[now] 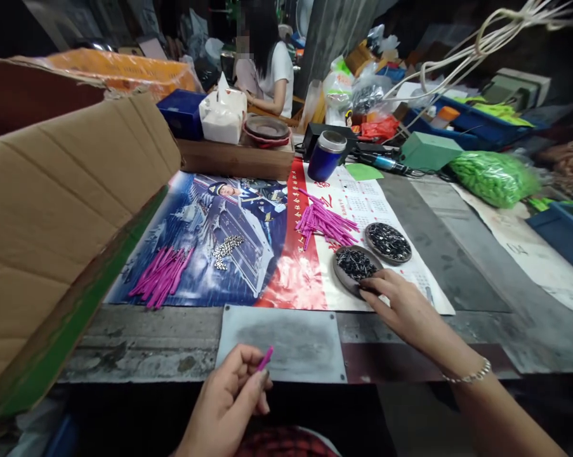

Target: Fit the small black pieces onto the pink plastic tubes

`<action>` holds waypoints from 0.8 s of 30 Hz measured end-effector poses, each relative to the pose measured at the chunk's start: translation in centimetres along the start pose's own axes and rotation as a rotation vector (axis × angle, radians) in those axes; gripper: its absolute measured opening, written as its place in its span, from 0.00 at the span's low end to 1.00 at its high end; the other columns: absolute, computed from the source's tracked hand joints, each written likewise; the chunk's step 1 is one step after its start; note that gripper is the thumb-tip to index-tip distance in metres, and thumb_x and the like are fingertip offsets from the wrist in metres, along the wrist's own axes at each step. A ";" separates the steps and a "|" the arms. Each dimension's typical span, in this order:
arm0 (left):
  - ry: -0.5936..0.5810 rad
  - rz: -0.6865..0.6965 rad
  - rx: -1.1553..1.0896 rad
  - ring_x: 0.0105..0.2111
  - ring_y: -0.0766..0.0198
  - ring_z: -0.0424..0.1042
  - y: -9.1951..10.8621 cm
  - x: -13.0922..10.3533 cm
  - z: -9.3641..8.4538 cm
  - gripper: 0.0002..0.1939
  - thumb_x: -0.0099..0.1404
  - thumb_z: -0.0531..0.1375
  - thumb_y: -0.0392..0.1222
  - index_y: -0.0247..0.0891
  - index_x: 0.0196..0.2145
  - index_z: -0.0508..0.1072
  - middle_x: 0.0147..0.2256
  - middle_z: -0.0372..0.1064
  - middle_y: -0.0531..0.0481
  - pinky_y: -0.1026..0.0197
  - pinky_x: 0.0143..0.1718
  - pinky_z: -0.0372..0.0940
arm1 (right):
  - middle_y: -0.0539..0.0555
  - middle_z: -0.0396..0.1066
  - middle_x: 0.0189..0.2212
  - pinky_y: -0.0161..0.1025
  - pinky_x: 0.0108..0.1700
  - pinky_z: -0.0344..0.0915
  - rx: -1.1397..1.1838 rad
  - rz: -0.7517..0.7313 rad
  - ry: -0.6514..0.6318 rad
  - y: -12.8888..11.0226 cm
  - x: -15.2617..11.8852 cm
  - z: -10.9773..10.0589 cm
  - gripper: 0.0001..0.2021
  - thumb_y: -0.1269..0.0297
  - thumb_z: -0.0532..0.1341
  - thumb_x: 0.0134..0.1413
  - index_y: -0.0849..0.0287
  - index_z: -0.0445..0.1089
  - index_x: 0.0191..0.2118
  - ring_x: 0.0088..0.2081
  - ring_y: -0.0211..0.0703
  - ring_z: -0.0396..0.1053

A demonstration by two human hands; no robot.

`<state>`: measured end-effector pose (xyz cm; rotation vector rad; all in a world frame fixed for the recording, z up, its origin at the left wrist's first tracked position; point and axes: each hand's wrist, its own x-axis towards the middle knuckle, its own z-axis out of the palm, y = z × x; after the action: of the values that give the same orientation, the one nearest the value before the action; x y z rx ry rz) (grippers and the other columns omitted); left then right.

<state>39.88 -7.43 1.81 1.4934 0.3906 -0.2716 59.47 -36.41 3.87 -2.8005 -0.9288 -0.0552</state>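
Between the thumb and fingers of my left hand (236,397) is a thin magenta stick (266,358), its tip pointing up over the grey metal plate (281,339). My right hand (400,308) reaches to the near edge of a round dish (347,279) of small black pin-like pieces (357,261). Its thumb and fingertips are drawn together there; whatever they pinch is hidden. A second dish (407,259) with similar black pieces stands just behind. One pile of magenta sticks (327,222) lies beyond the dishes, another bundle (162,276) at the left. Small silvery beads (226,251) lie between them.
A large cardboard flap (77,209) rises along the left. Behind the poster (286,279) stand a wooden box (238,158) and a blue cup (327,155). Right of these are a green bag (493,178) and a blue bin (565,235). A person (276,76) sits farther back.
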 end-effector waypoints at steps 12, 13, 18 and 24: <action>0.014 -0.021 -0.010 0.26 0.66 0.71 0.2 0.0 0.2 0.17 0.69 0.59 0.56 0.38 0.39 0.71 0.30 0.71 0.51 0.64 0.30 0.66 | 0.59 0.71 0.36 0.45 0.38 0.62 -0.011 -0.064 -0.076 -0.2 1.0 -0.1 0.06 0.67 0.59 0.60 0.59 0.72 0.33 0.39 0.53 0.71; 0.010 -0.017 -0.013 0.26 0.66 0.72 0.1 0.0 0.1 0.17 0.70 0.59 0.56 0.38 0.39 0.71 0.30 0.71 0.51 0.64 0.30 0.66 | 0.58 0.70 0.35 0.44 0.37 0.62 0.001 -0.076 -0.079 -0.2 1.2 -0.1 0.06 0.67 0.59 0.60 0.59 0.71 0.32 0.37 0.52 0.71; -0.005 0.001 -0.030 0.27 0.67 0.71 -0.2 0.0 -0.2 0.14 0.72 0.57 0.53 0.38 0.40 0.70 0.31 0.71 0.52 0.65 0.31 0.66 | 0.56 0.69 0.32 0.42 0.36 0.62 0.066 -0.113 -0.055 -0.4 1.2 -0.7 0.08 0.67 0.57 0.62 0.58 0.69 0.31 0.34 0.48 0.70; -0.030 -0.016 -0.293 0.22 0.73 0.64 0.8 -0.2 1.6 0.16 0.68 0.62 0.55 0.38 0.38 0.68 0.29 0.69 0.55 0.69 0.25 0.60 | 0.52 0.69 0.33 0.37 0.36 0.65 0.540 -0.077 0.119 -6.3 -1.6 -2.8 0.04 0.67 0.60 0.64 0.56 0.68 0.35 0.34 0.41 0.69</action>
<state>40.18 -8.94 2.68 1.1986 0.4001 -0.2378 54.51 -32.99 7.52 -2.2409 -0.8675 0.0163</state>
